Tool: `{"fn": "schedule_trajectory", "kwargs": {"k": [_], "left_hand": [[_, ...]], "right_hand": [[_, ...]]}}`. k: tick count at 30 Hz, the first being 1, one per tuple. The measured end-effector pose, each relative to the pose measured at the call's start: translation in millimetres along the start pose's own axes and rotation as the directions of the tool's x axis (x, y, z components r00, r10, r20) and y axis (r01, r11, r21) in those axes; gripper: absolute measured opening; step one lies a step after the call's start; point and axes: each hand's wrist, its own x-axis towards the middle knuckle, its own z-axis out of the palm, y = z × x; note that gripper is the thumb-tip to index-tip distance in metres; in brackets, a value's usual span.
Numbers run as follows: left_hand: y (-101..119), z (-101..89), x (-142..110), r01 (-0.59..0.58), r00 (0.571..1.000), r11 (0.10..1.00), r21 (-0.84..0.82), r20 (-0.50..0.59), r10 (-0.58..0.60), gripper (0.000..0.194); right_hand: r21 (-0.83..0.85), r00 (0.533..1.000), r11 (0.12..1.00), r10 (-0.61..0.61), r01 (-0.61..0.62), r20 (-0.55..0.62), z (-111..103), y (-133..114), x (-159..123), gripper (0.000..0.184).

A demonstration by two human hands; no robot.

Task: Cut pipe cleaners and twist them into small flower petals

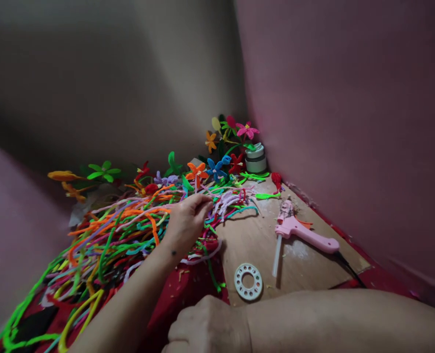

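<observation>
Head view: your left hand [190, 220] is over the right side of the pipe cleaners [129, 230], thumb and finger brought together near the board's left edge; whether a strand sits between them, I cannot tell. Your right hand [206, 326] is curled at the near edge of the board [254, 235], palm hidden, so I cannot tell if it grips anything. The heap lies left of the board, probably to suit your left hand. The glue gun [301, 233] points its nozzle toward the far end, likely keeping the tip away from you. A white ring [248, 282] lies flat near the near edge; flowers [197, 172] crowd the heap's far side, beside a tin [256, 159]. Tangled strands crossing the left edge could snag; the cord [345, 264] runs off the right side, near your right arm [331, 318].
</observation>
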Motion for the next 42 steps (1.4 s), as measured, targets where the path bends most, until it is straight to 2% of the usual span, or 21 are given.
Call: {"fn": "schedule_trajectory", "kwargs": {"k": [4, 6, 8, 11, 13, 15, 17, 19, 21, 23, 26, 30, 35, 40, 42], "left_hand": [[-9, -40.2, -31, 0.076, 0.996, 0.995, -0.071, -0.047, -0.080, 0.024], [-19, -59.8, -45, 0.137, 0.983, 0.987, -0.083, -0.108, -0.145, 0.024], [-31, -78.6, -59, 0.216, 0.950, 0.971, -0.099, -0.207, -0.233, 0.023], [-50, -104.1, -78, 0.307, 0.874, 0.937, -0.167, -0.340, -0.347, 0.020], [-62, -116.9, -92, 0.340, 0.839, 0.910, -0.236, -0.361, -0.407, 0.020], [-69, -124.5, -105, 0.380, 0.834, 0.881, -0.282, -0.308, -0.458, 0.020], [-73, -126.7, -118, 0.399, 0.867, 0.885, -0.242, -0.215, -0.450, 0.019], [-74, -124.1, -127, 0.382, 0.913, 0.920, -0.091, -0.119, -0.391, 0.019], [-76, -117.9, -134, 0.363, 0.932, 0.926, 0.102, -0.029, -0.362, 0.023], [-80, -109.1, -138, 0.370, 0.918, 0.890, 0.266, 0.042, -0.395, 0.031], [-88, -95.3, -144, 0.396, 0.884, 0.838, 0.375, 0.092, -0.459, 0.043], [-93, -87.5, -150, 0.408, 0.858, 0.811, 0.420, 0.126, -0.497, 0.034], [-82, -100.1, -153, 0.392, 0.852, 0.745, 0.539, 0.092, -0.515, 0.027], [-68, -106.9, -151, 0.329, 0.861, 0.570, 0.753, 0.009, -0.509, 0.030], [-65, -107.7, -149, 0.284, 0.880, 0.512, 0.811, -0.009, -0.474, 0.030]], "right_hand": [[0.041, 1.000, 0.999, -0.015, 0.016, -0.015, -10, -6, -5, 0.024], [0.093, 1.000, 0.996, -0.001, 0.000, 0.010, -19, -10, -6, 0.019], [0.115, 0.999, 0.993, 0.021, -0.025, 0.039, -28, -13, -7, 0.014], [0.143, 0.994, 0.986, 0.071, -0.083, 0.084, -36, -16, -5, 0.013], [0.176, 0.992, 0.979, 0.086, -0.102, 0.094, -38, -18, -3, 0.015], [0.194, 0.990, 0.974, 0.097, -0.115, 0.104, -38, -20, -3, 0.016], [0.193, 0.987, 0.973, 0.106, -0.128, 0.120, -37, -21, -3, 0.016], [0.188, 0.984, 0.972, 0.116, -0.140, 0.134, -36, -22, -3, 0.017], [0.186, 0.981, 0.971, 0.125, -0.151, 0.147, -36, -22, -2, 0.017], [0.184, 0.979, 0.969, 0.135, -0.162, 0.153, -36, -23, -1, 0.017], [0.179, 0.978, 0.970, 0.137, -0.164, 0.156, -37, -23, 0, 0.017], [0.176, 0.982, 0.973, 0.124, -0.148, 0.143, -35, -23, -1, 0.016], [0.190, 0.980, 0.969, 0.131, -0.158, 0.147, -33, -21, -3, 0.016], [0.216, 0.977, 0.959, 0.153, -0.182, 0.147, -35, -20, -3, 0.017], [0.226, 0.976, 0.955, 0.159, -0.191, 0.151, -36, -20, -2, 0.018]]}}
